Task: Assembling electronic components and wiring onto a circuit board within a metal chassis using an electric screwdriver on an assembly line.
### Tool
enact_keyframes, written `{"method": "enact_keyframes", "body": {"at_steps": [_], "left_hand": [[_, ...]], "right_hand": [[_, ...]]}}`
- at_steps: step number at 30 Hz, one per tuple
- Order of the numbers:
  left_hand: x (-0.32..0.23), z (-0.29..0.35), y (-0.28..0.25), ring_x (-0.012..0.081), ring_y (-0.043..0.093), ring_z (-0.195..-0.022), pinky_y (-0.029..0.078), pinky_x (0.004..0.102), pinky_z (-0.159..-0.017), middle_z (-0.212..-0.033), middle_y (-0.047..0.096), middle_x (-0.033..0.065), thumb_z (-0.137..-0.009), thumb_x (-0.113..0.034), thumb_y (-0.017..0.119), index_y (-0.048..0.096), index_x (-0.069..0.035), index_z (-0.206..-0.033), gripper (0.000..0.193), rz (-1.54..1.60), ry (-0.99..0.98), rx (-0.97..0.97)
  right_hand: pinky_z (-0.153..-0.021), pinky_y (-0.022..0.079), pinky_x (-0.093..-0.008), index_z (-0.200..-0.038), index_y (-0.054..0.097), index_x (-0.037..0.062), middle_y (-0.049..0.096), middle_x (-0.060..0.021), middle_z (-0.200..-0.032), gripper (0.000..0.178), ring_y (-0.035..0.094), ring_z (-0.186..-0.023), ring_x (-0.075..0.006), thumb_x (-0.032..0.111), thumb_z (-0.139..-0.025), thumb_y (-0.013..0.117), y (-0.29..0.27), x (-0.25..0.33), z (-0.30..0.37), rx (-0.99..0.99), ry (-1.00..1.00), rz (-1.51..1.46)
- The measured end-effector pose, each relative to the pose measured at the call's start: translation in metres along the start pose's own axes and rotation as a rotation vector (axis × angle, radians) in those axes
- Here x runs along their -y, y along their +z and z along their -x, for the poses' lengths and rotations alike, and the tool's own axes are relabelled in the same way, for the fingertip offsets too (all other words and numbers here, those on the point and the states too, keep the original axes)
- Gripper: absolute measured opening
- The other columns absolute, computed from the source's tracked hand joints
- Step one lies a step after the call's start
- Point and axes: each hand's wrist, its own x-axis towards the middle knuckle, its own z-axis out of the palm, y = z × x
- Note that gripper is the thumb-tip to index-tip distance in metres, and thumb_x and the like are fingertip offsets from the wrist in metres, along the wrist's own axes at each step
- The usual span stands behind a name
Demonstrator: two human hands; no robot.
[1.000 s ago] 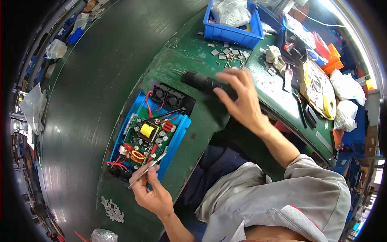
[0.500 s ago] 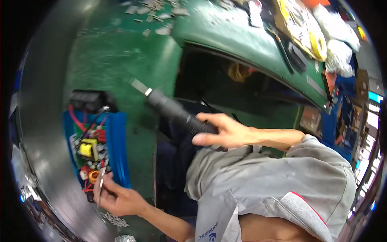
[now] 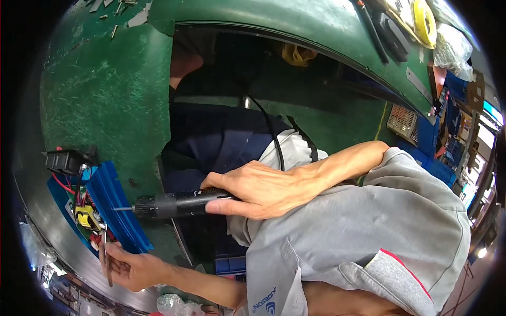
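Observation:
My right hand (image 3: pixel 255 189) is wrapped round a black electric screwdriver (image 3: pixel 176 204), held level with its thin bit pointing left. The bit tip reaches over the near wall of a blue metal housing (image 3: pixel 117 208); I cannot tell whether they touch. Inside the housing lies a circuit board with a yellow transformer (image 3: pixel 86 217) and several wires. A black plastic end piece (image 3: pixel 67 161) sits at the housing's far end, joined by red and black wires. My left hand (image 3: pixel 136 269) pinches slim metal tweezers (image 3: pixel 108 266) by the housing's lower end, their tips among the components.
The green-covered bench (image 3: pixel 105 100) bears small metal pieces at the far left. A black cord (image 3: pixel 274 137) hangs over my lap. At upper right lie a yellow tape roll (image 3: pixel 425 23), black tools and a plastic bag (image 3: pixel 453 50). Another bag (image 3: pixel 176 304) lies at the bottom.
The screwdriver has swung down and left, from pointing at the bare bench to the housing. My left hand stays at the housing with the tweezers. The view has shifted.

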Motion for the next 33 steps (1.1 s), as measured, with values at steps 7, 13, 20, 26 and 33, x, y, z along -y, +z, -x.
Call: {"method": "enact_keyframes", "body": {"at_steps": [7,13,20,26,33], "left_hand": [[-0.004,-0.002,-0.002,0.0232,0.073,-0.090,0.063,0.0299,-0.077,-0.104,0.072,0.0202,-0.097,-0.009,0.068,0.063,0.012,-0.110,0.025,0.013,-0.030,-0.010],[-0.007,-0.002,0.001,0.0238,0.073,-0.092,0.063,0.0311,-0.081,-0.106,0.072,0.0209,-0.098,-0.009,0.067,0.063,0.012,-0.110,0.024,-0.064,-0.022,0.024],[-0.007,-0.001,0.000,0.0245,0.074,-0.095,0.063,0.0306,-0.081,-0.107,0.072,0.0215,-0.098,-0.010,0.067,0.064,0.011,-0.109,0.024,-0.057,-0.017,0.018],[-0.007,-0.001,-0.004,0.0246,0.073,-0.095,0.063,0.0307,-0.082,-0.107,0.071,0.0221,-0.098,-0.009,0.066,0.063,0.012,-0.108,0.023,-0.057,-0.003,0.025],[-0.009,0.000,0.005,0.0246,0.073,-0.095,0.063,0.0310,-0.083,-0.108,0.071,0.0224,-0.098,-0.008,0.066,0.062,0.012,-0.108,0.022,-0.054,0.017,0.035]], "right_hand": [[-0.057,0.047,-0.0470,-0.114,0.055,-0.0044,0.053,-0.0168,-0.057,0.054,0.057,-0.055,-0.0380,0.047,-0.108,0.039,0.015,-0.007,-0.007,-0.154,-0.151,-0.064],[-0.059,0.048,-0.0471,-0.118,0.055,-0.0046,0.057,-0.0188,-0.060,0.056,0.061,-0.058,-0.0387,0.048,-0.108,0.040,0.006,0.000,-0.004,-0.129,-0.098,-0.029],[-0.064,0.053,-0.0463,-0.129,0.049,-0.0075,0.064,-0.0242,-0.076,0.057,0.066,-0.070,-0.0403,0.045,-0.108,0.041,0.000,0.005,-0.001,-0.041,-0.031,0.017],[-0.065,0.054,-0.0453,-0.129,0.050,-0.0070,0.065,-0.0235,-0.078,0.057,0.066,-0.071,-0.0394,0.045,-0.107,0.042,0.004,0.001,-0.001,-0.064,-0.055,0.036],[-0.065,0.051,-0.0471,-0.122,0.055,-0.0051,0.061,-0.0217,-0.072,0.054,0.064,-0.067,-0.0399,0.045,-0.108,0.041,0.003,0.000,-0.005,-0.117,-0.074,0.010]]}}
